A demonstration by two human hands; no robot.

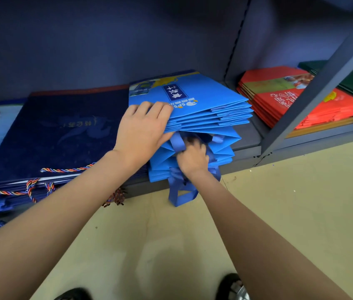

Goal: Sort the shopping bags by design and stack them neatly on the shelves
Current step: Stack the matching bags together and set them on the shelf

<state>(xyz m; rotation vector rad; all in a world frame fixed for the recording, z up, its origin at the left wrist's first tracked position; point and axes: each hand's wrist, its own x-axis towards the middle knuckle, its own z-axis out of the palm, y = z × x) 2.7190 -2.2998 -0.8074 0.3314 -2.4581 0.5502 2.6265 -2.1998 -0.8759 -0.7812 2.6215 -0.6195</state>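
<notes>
Most of the sorting looks done: navy bags [63, 131] lie stacked at the shelf's [247, 146] left, red bags [296, 105] sit in the next bay beyond the upright post [314, 92], and the bright blue bags [195, 109] at the front edge beside the post remain splayed, lower ones overhanging. The left hand [143, 131] lifts the upper bags with fingers flat on top and thumb beneath; the right hand [193, 156] curls its fingers around ribbon handles [182, 191], probably tucking them in. Room is tight, with navy bags touching left and the post near right.
</notes>
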